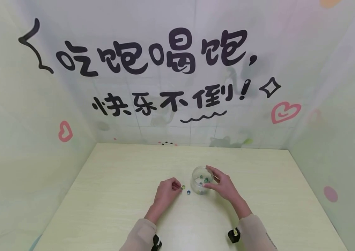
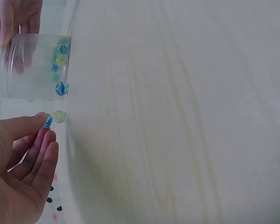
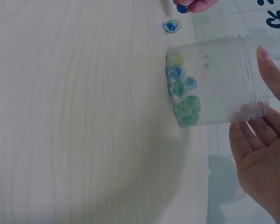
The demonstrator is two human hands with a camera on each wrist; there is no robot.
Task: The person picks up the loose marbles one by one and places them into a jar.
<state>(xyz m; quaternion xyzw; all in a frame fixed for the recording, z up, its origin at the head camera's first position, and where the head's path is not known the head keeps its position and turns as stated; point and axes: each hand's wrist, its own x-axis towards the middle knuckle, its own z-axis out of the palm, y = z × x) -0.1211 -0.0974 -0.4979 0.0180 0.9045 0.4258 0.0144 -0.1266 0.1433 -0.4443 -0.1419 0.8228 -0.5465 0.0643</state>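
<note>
My left hand (image 1: pixel 166 192) pinches a blue-and-white glass marble (image 2: pixel 48 121) between thumb and fingertips, just above the table. Beside those fingertips a yellow-green marble (image 1: pixel 183 187) rests on the wood. Between it and the jar lies another blue marble (image 1: pixel 188 192). A clear, open-topped jar (image 3: pixel 219 77) stands upright on the table, with several green, blue and yellow marbles (image 3: pixel 184 112) at its bottom. Around the jar's upper right side, near the rim, my right hand (image 1: pixel 224 185) grips with thumb and fingers.
The pale wooden table (image 1: pixel 108 209) has light fabric walls on its left, back and right. Black lettering (image 1: pixel 177 52) covers the back wall (image 1: pixel 164 132). Black wrist straps (image 1: pixel 234 235) show at the sleeves (image 1: pixel 256 232).
</note>
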